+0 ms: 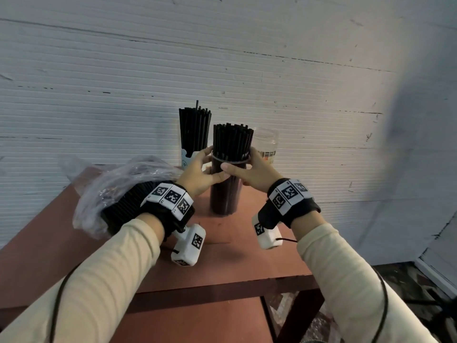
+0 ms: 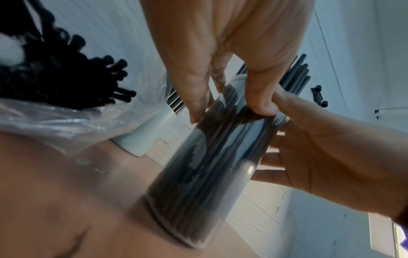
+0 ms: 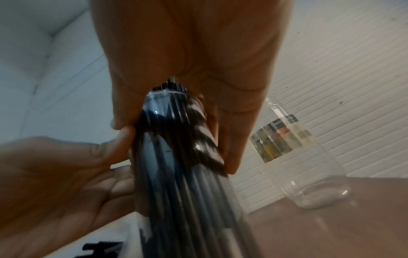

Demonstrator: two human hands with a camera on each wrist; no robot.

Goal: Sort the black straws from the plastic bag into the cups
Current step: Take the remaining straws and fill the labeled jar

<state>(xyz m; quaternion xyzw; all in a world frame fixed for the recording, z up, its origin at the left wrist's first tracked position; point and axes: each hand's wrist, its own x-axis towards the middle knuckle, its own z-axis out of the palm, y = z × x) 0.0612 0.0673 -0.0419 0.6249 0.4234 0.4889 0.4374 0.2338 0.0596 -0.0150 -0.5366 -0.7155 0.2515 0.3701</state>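
A tall clear cup [image 1: 225, 191] packed with black straws [image 1: 232, 141] stands on the red-brown table [image 1: 222, 263]. My left hand [image 1: 212, 164] and right hand [image 1: 238, 160] both grip it just under the rim, thumbs on the near side, fingers round the back. The left wrist view shows my left hand [image 2: 229, 111] pinching the cup [image 2: 209, 174], with the right hand's fingers behind it. From the right wrist, my right hand [image 3: 176, 143] clasps the cup [image 3: 181, 200]. A clear plastic bag [image 1: 118, 189] of black straws [image 2: 55, 75] lies to the left.
Behind the held cup on the left, a white cup [image 1: 189, 160] holds a taller bundle of straws [image 1: 195, 127]. An empty clear cup with a label [image 1: 267, 147] stands behind on the right, by the white ribbed wall. The table's front edge is near me.
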